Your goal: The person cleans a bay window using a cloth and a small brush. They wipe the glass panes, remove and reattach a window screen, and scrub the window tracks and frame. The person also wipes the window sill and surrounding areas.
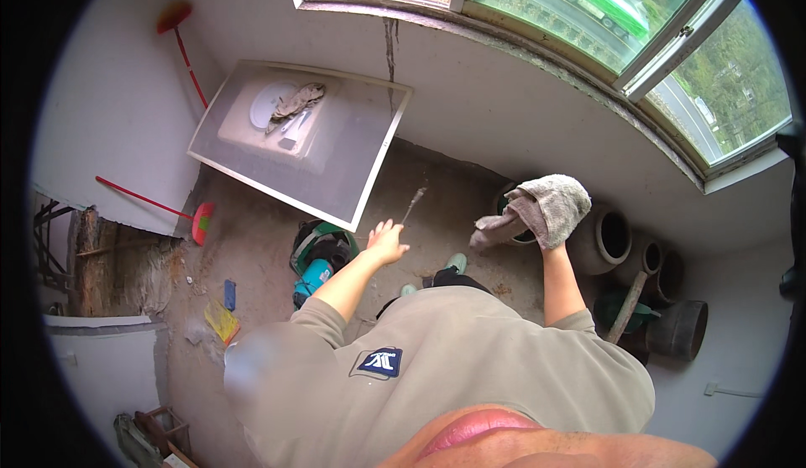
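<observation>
My left hand [387, 242] reaches out over the floor with its fingers apart. A thin, light-coloured strip [414, 203] shows just beyond its fingertips; whether they touch, I cannot tell. A damp-looking grey-beige towel [560, 207] is draped over my right hand, hiding the fingers, and one end hangs to the left. Behind the towel stands a dark-mouthed jar [504, 198], partly covered. To the left of my left hand is a white-framed grey panel [371, 147]. On it lie a crumpled rag [299, 101], a round white lid or plate [261, 108] and a scraper-like tool [295, 131].
A green-and-black machine with a teal cylinder [313, 279] stands left of my legs. Several earthenware jars [612, 235] line the window wall, near a wooden handle [628, 307]. Two red-handled brooms, one lower [203, 224] and one upper [175, 18], lean at left. A yellow packet [220, 322] lies on the floor.
</observation>
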A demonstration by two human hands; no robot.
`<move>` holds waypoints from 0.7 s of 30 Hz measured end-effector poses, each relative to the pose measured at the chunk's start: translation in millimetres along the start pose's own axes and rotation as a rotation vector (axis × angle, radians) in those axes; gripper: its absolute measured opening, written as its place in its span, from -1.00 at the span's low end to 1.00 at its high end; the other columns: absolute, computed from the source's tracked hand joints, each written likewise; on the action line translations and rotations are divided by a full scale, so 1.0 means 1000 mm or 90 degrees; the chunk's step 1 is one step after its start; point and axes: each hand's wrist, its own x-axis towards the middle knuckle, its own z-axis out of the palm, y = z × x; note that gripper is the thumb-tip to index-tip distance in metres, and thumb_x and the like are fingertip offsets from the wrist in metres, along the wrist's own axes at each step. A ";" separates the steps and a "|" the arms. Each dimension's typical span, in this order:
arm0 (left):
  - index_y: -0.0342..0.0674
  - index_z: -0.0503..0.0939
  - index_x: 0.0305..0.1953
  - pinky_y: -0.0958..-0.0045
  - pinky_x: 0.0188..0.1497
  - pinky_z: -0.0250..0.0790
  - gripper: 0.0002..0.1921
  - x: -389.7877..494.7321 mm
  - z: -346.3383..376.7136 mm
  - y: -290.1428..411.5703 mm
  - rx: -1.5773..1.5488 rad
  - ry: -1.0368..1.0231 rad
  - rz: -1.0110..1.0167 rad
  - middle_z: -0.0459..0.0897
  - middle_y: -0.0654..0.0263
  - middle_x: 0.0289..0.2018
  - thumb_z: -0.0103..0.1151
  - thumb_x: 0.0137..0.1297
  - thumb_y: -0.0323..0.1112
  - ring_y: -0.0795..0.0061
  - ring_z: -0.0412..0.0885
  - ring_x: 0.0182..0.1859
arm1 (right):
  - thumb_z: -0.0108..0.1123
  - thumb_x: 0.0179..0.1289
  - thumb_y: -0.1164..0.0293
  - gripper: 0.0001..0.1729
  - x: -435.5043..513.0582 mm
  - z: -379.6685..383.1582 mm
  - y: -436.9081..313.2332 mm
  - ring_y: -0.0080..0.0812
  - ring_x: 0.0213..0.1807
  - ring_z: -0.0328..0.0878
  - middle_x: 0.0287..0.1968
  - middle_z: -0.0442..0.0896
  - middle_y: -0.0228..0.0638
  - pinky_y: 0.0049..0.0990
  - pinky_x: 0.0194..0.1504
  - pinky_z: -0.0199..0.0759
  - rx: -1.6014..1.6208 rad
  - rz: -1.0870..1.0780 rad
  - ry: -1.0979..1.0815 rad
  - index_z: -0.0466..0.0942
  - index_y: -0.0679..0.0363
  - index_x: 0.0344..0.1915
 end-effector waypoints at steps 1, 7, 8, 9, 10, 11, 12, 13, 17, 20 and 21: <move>-0.27 0.65 -0.11 0.14 0.16 0.52 -0.71 0.007 -0.007 0.011 -0.011 0.053 0.034 0.75 0.03 -0.05 0.39 0.37 -0.16 -0.05 0.67 0.12 | 0.49 0.03 0.11 -0.69 0.002 0.000 -0.001 -0.16 -0.19 0.69 -0.28 0.77 -0.27 -0.18 -0.04 0.53 0.031 0.012 -0.031 0.80 0.04 -0.27; -0.24 0.53 0.36 0.20 0.29 0.49 -0.35 0.073 -0.069 0.125 -0.483 -0.015 0.108 0.70 0.01 0.13 0.52 0.28 -0.23 0.16 0.67 0.19 | 0.28 0.26 0.31 -0.78 0.023 0.029 -0.006 -0.07 -0.06 0.69 -0.16 0.74 -0.21 -0.20 0.05 0.54 0.281 0.146 -0.070 0.67 0.14 -0.14; -0.22 0.35 0.47 0.20 0.34 0.47 -0.17 0.079 -0.075 0.147 -0.434 -0.011 0.156 0.66 -0.03 0.18 0.55 0.24 -0.18 0.11 0.65 0.23 | 0.25 0.30 0.40 -0.77 0.027 0.036 -0.011 -0.05 -0.04 0.69 -0.11 0.74 -0.20 -0.23 0.11 0.56 0.555 0.224 0.026 0.64 0.16 -0.05; -0.20 0.17 0.58 0.19 0.38 0.45 0.02 0.088 -0.078 0.167 -0.396 0.011 0.218 0.62 -0.07 0.23 0.58 0.19 -0.13 0.06 0.63 0.27 | 0.24 0.29 0.51 -0.69 0.032 0.029 -0.010 -0.02 0.00 0.71 -0.05 0.76 -0.15 -0.23 0.13 0.58 0.233 0.291 -0.067 0.62 0.17 0.04; -0.19 0.09 0.60 0.17 0.39 0.44 0.07 0.101 -0.079 0.186 -0.423 0.021 0.248 0.52 -0.09 0.33 0.58 0.17 -0.19 -0.02 0.59 0.30 | 0.27 0.23 0.55 -0.60 0.040 0.027 -0.012 -0.01 0.01 0.73 -0.03 0.76 -0.08 -0.23 0.10 0.59 0.202 0.153 -0.012 0.60 0.17 0.09; -0.26 0.31 0.49 0.21 0.37 0.45 -0.16 0.116 -0.081 0.199 -0.530 0.004 0.215 0.58 -0.09 0.27 0.50 0.22 -0.31 0.07 0.61 0.28 | 0.30 0.17 0.60 -0.51 0.048 0.023 -0.013 0.00 0.03 0.74 0.00 0.76 -0.02 -0.22 0.07 0.61 0.154 0.028 0.047 0.57 0.18 0.15; -0.29 0.42 0.40 0.25 0.34 0.45 -0.31 0.134 -0.089 0.200 -0.519 -0.076 0.128 0.64 0.04 0.19 0.45 0.25 -0.40 0.24 0.61 0.24 | 0.39 0.07 0.57 -0.40 0.056 0.013 -0.011 0.08 0.05 0.73 -0.01 0.74 0.06 -0.23 0.08 0.60 0.209 0.018 -0.002 0.56 0.18 0.18; -0.33 0.53 0.30 0.29 0.31 0.45 -0.46 0.153 -0.098 0.199 -0.489 -0.169 0.021 0.70 0.16 0.12 0.39 0.29 -0.48 0.41 0.61 0.21 | 0.49 0.00 0.55 -0.33 0.066 0.003 -0.006 -0.29 -0.04 0.76 -0.06 0.77 -0.13 -0.36 0.04 0.61 0.271 0.038 -0.019 0.57 0.21 0.20; -0.34 0.65 0.16 0.36 0.29 0.45 -0.72 0.225 -0.134 0.189 -0.764 -0.320 0.068 0.76 0.26 0.06 0.12 0.59 -0.33 0.51 0.64 0.15 | 0.61 0.02 0.52 -0.29 0.098 -0.051 0.040 -0.57 -0.08 0.62 -0.10 0.72 -0.41 -0.47 0.05 0.56 0.504 0.238 -0.214 0.58 0.18 0.23; -0.39 0.59 0.17 0.21 0.23 0.54 -0.59 0.280 -0.153 0.215 -1.085 -0.177 0.171 0.75 0.14 0.05 0.01 0.66 -0.12 0.28 0.71 0.09 | 0.55 0.18 0.58 -0.45 0.121 -0.048 0.059 -0.64 -0.05 0.60 -0.07 0.72 -0.45 -0.52 0.06 0.53 0.580 0.154 -0.213 0.60 0.26 0.18; -0.40 0.57 0.17 0.16 0.23 0.55 -0.58 0.300 -0.162 0.227 -1.127 -0.121 0.104 0.74 0.12 0.05 -0.02 0.67 -0.11 0.24 0.71 0.08 | 0.53 0.21 0.58 -0.49 0.131 -0.046 0.062 -0.65 -0.04 0.60 -0.06 0.72 -0.46 -0.54 0.07 0.52 0.599 0.152 -0.215 0.60 0.28 0.17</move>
